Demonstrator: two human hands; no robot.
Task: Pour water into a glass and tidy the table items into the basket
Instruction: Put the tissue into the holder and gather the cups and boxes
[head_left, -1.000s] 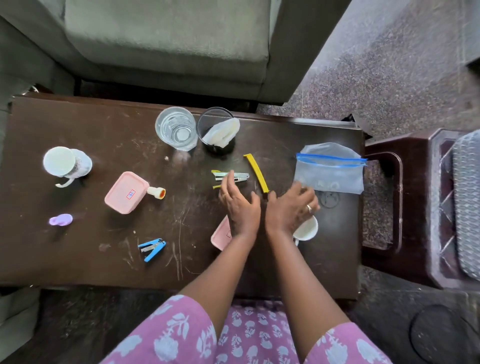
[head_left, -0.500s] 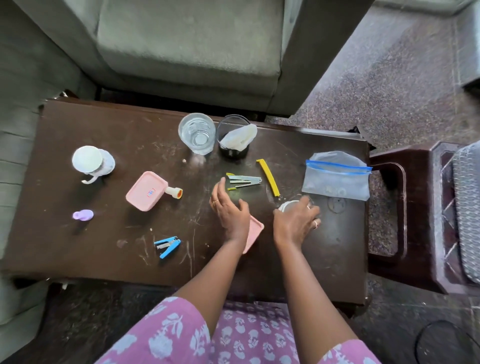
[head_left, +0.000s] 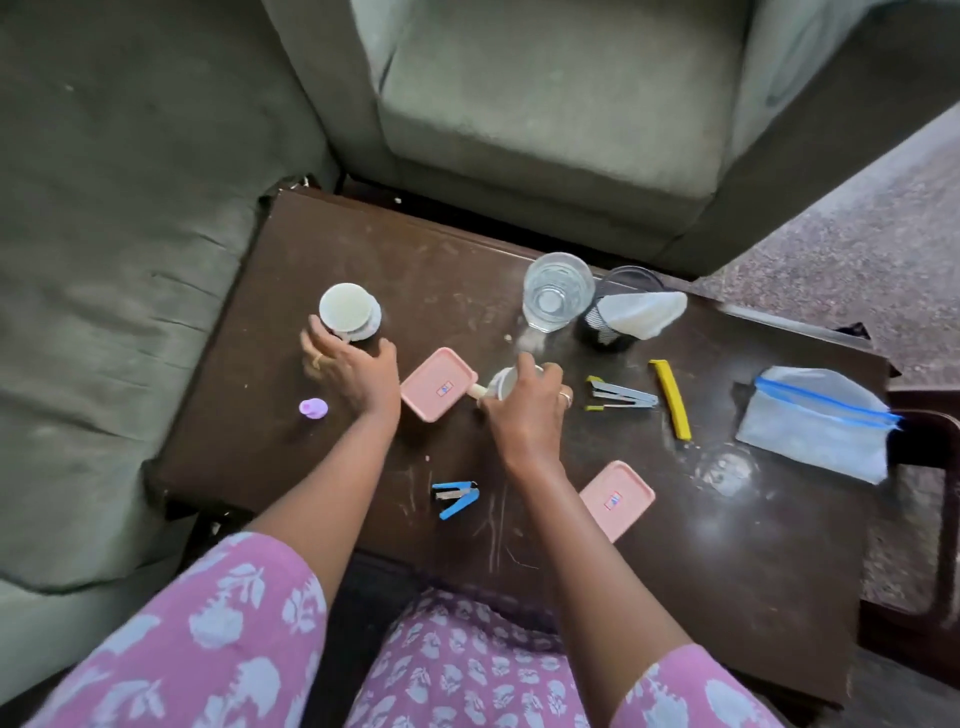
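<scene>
White-lidded jar (head_left: 349, 313) sits just ahead of the left hand (head_left: 349, 378), whose grip is spread open around its near side, fingers not yet closed on it; can't tell if fingertips touch the wall. Right hand (head_left: 525, 402) has its grip clenched on a small white cup-like piece (head_left: 503, 383), pressed right beside the cream cap of the pink box (head_left: 439, 384) that lies between the two grips. Glass (head_left: 557, 292) already holds water, ahead and slightly right of the right grip; black mesh basket (head_left: 613, 322) with a white cloth (head_left: 644, 313) in it stands just past that. So pouring looks done and tidying is the step in hand. To do it well: close the left grip low on the jar body, not the lid, and lift straight; carry the right-hand piece over the glass rim without clipping it. Second pink box (head_left: 616, 500) is near the right forearm, blue stapler (head_left: 456, 498) behind both grips, purple bit (head_left: 313, 408) left of the left grip, all on the dark wood counter (head_left: 753, 571). Basket is small and part filled, so a jam or tip is likely
</scene>
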